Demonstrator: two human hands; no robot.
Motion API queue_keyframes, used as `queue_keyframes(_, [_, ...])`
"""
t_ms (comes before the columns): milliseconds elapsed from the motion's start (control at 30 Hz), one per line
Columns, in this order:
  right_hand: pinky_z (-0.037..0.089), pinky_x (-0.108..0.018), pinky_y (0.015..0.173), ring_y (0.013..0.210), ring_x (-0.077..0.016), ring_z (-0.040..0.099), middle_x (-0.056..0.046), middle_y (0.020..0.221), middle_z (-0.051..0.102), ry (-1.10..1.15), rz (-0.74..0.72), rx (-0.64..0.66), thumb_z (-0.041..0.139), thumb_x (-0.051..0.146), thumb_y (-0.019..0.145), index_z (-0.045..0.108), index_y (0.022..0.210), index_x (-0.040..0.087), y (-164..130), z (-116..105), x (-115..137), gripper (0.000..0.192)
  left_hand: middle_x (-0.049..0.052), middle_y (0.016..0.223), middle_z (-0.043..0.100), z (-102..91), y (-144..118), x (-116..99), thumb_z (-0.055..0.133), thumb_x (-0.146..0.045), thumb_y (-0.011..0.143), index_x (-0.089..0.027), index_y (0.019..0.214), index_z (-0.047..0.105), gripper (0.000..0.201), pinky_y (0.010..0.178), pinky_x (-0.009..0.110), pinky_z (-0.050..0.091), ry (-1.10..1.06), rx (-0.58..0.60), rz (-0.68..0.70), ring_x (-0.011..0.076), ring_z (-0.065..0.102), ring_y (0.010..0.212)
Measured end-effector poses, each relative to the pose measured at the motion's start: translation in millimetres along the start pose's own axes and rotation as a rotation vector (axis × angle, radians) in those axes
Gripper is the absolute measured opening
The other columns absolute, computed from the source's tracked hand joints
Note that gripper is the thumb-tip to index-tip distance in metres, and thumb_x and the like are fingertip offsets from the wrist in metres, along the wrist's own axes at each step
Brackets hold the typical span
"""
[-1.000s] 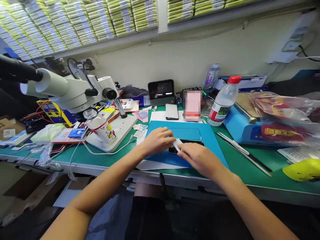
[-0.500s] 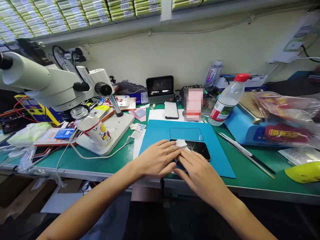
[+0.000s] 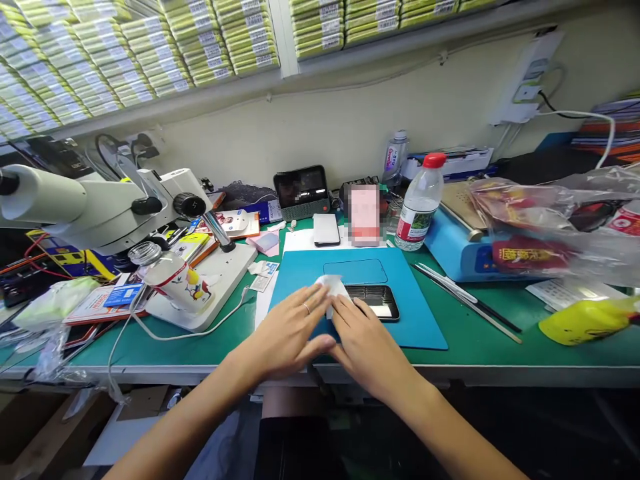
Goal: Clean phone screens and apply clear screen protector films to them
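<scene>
Both hands lie flat with fingers spread on the blue mat. The left hand and right hand together pin a white wipe beneath their fingertips. The dark phone lies just beyond the right hand.

A phone repair workshop: left of the fingers a stereo microscope stands on the green tabletop, a blue work mat lies under them, and shelves of boxed parts hang above.

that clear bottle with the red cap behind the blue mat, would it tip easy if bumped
Probably: the bottle stands tall and narrow. It looks mostly empty, so likely light and easily knocked. Being round, it would probably roll on the green table.
</scene>
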State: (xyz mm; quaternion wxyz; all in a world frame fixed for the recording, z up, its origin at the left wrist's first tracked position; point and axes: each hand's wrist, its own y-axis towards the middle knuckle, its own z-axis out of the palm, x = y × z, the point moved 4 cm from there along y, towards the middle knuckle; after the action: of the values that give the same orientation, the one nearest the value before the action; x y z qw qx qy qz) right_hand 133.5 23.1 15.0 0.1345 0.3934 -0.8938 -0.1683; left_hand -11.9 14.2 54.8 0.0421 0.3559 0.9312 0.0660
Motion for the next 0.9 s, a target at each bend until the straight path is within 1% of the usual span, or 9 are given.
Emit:
queue_keyframes(100, [0.037, -0.047, 0.111, 0.131, -0.0296, 0.054, -0.019, 0.135, 0.065, 0.036, -0.001, 0.008, 0.056, 0.037, 0.098, 0.06, 0.133, 0.009, -1.3, -4.3, 5.4, 0.045, 0.015, 0.147, 0.055, 0.9, 2.6, -6.3, 0.03, -0.051, 0.107, -0.01, 0.136, 0.053, 0.056, 0.123, 0.045, 0.029, -0.073, 0.018, 0.033, 0.028, 0.039, 0.146])
queue_keyframes(200, [0.043, -0.046, 0.103, 0.119, -0.0285, 0.06, -0.014, 0.123, 0.07, 0.071, 0.026, 0.03, 0.058, 0.038, 0.097, 0.064, 0.122, 0.015, -6.9, -12.7, 5.2, 0.035, 0.013, 0.122, 0.068, 5.9, 6.3, -0.8, 0.034, -0.05, 0.106, -0.014, 0.126, 0.06, 0.048, 0.116, 0.049, 0.037, -0.051, 0.016, -0.019, 0.0292, 0.055, 0.129])
queue_keyframes(333, [0.048, -0.045, 0.091, 0.105, -0.029, 0.064, -0.014, 0.116, 0.071, 0.044, 0.069, 0.026, 0.059, 0.043, 0.096, 0.066, 0.117, 0.016, -8.6, -17.1, -0.2, 0.035, 0.012, 0.102, 0.067, 11.5, 5.3, 11.1, 0.042, -0.05, 0.104, -0.016, 0.115, 0.065, 0.043, 0.108, 0.053, 0.042, 0.059, -0.017, -0.086, 0.0284, 0.063, 0.104])
queue_keyframes(433, [0.047, -0.048, 0.094, 0.116, -0.0332, 0.061, -0.018, 0.132, 0.066, 0.003, 0.089, 0.012, 0.054, 0.049, 0.098, 0.063, 0.127, 0.014, -2.6, -12.2, -2.0, 0.047, 0.014, 0.111, 0.067, 8.6, 0.3, 16.8, 0.042, -0.047, 0.105, -0.015, 0.118, 0.065, 0.042, 0.108, 0.055, 0.042, 0.08, -0.072, -0.156, 0.0295, 0.062, 0.106])
queue_keyframes(500, [0.041, -0.055, 0.104, 0.133, -0.0366, 0.051, -0.02, 0.147, 0.056, -0.011, 0.082, 0.001, 0.048, 0.055, 0.099, 0.058, 0.136, 0.012, 2.7, -6.1, -1.3, 0.058, 0.017, 0.126, 0.064, 4.5, -3.7, 16.5, 0.039, -0.044, 0.106, -0.013, 0.129, 0.06, 0.044, 0.107, 0.054, 0.044, 0.032, -0.11, -0.194, 0.0308, 0.059, 0.116])
queue_keyframes(567, [0.034, -0.059, 0.112, 0.143, -0.0371, 0.042, -0.022, 0.153, 0.049, -0.01, 0.072, 0.025, 0.043, 0.059, 0.099, 0.053, 0.143, 0.009, 8.3, 2.8, -0.1, 0.068, 0.017, 0.143, 0.056, 1.9, -6.5, 12.5, 0.033, -0.043, 0.107, -0.013, 0.142, 0.05, 0.049, 0.111, 0.049, 0.044, -0.08, -0.131, -0.205, 0.0292, 0.052, 0.131])
queue_keyframes(700, [0.032, -0.054, 0.118, 0.147, -0.0345, 0.036, -0.025, 0.157, 0.042, 0.019, 0.066, 0.148, 0.049, 0.047, 0.098, 0.041, 0.151, 0.003, 20.8, 24.1, 4.1, 0.069, 0.015, 0.162, 0.032, 11.4, -2.6, -1.4, 0.024, -0.048, 0.108, -0.011, 0.156, 0.03, 0.062, 0.122, 0.044, 0.033, -0.288, -0.018, -0.201, 0.0231, 0.029, 0.151])
queue_keyframes(800, [0.031, -0.05, 0.121, 0.148, -0.0319, 0.036, -0.023, 0.159, 0.038, 0.001, 0.125, 0.178, 0.048, 0.032, 0.097, 0.039, 0.153, 0.005, 28.2, 35.9, 6.7, 0.063, 0.018, 0.164, 0.022, 25.8, 7.9, -10.5, 0.028, -0.055, 0.106, -0.008, 0.159, 0.023, 0.071, 0.123, 0.049, 0.028, -0.296, 0.086, -0.25, 0.0268, 0.02, 0.153])
queue_keyframes(900, [0.03, -0.051, 0.121, 0.149, -0.0346, 0.033, -0.023, 0.16, 0.035, -0.048, 0.152, 0.207, 0.051, 0.031, 0.093, 0.037, 0.154, 0.004, 27.4, 43.7, 5.5, 0.068, 0.022, 0.163, 0.017, 36.3, 21.2, -19.8, 0.031, -0.06, 0.104, -0.003, 0.159, 0.02, 0.08, 0.123, 0.054, 0.026, -0.277, 0.109, -0.301, 0.0312, 0.013, 0.153])
